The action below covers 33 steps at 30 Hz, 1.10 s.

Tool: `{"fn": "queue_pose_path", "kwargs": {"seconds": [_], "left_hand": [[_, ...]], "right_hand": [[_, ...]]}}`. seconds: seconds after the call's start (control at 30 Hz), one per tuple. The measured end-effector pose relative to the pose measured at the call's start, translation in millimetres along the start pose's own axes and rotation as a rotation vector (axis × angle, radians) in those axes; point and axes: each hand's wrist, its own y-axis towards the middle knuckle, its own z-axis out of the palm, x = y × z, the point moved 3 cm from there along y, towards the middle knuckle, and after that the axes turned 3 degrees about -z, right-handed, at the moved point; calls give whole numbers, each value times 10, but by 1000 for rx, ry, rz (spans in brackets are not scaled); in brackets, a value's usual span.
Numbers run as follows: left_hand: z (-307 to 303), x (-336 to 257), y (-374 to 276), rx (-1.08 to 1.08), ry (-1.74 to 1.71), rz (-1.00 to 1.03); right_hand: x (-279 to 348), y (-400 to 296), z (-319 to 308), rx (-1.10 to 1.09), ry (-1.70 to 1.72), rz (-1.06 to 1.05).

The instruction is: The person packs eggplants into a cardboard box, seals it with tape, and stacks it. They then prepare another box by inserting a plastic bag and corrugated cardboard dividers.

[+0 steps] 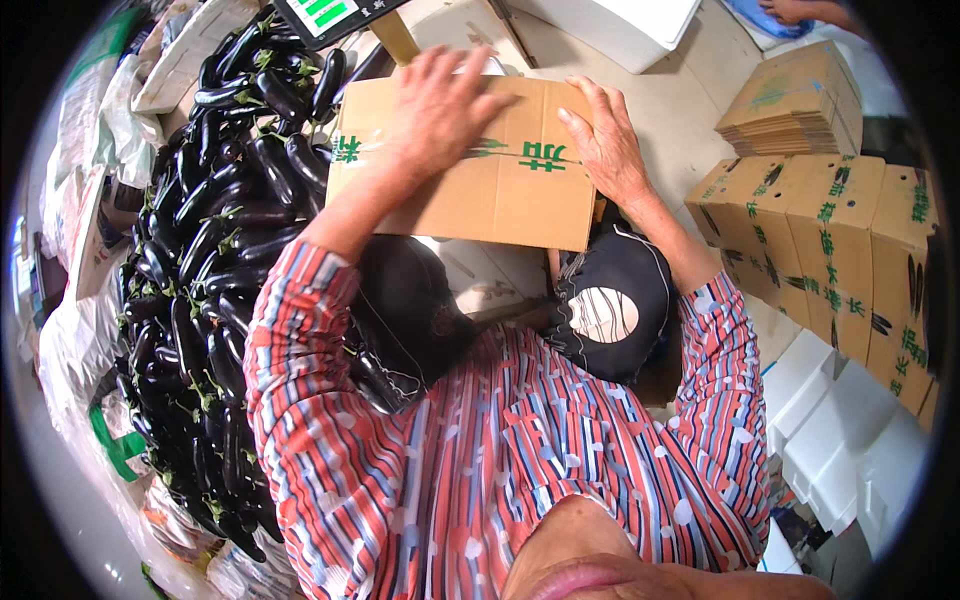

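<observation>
A closed cardboard box (pixel 465 202) with green printing sits before me, just beyond my knees. What bears it from below is mostly hidden. My left hand (pixel 450 112) lies palm down on the box's top, fingers spread and slightly blurred. At the box's right edge, my right hand (pixel 607 142) holds on, its thumb over the top and its fingers along the side. A shiny strip, perhaps clear tape, shows on the lid's left part. To the left of the box spreads a big heap of dark eggplants (pixel 210 247).
Behind the box stands a scale display (pixel 322 19) on a post (pixel 394 37). A white foam box (pixel 622 30) is at the back. Flattened cartons (pixel 795 97), printed cardboard boxes (pixel 817 225) and white foam boxes (pixel 832 435) line the right. Another person's hand (pixel 784 10) shows top right.
</observation>
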Motion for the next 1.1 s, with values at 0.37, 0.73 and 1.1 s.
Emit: {"fn": "queue_pose_path", "kwargs": {"seconds": [0.37, 0.73, 1.1], "left_hand": [[-211, 933, -361, 21, -249, -505], [-464, 980, -484, 102, -283, -785], [-328, 1863, -1569, 8, -827, -1204]], "right_hand": [[-214, -50, 149, -224, 640, 270], [-1193, -512, 1120, 192, 1376, 829], [-847, -71, 800, 149, 1262, 1081]]}}
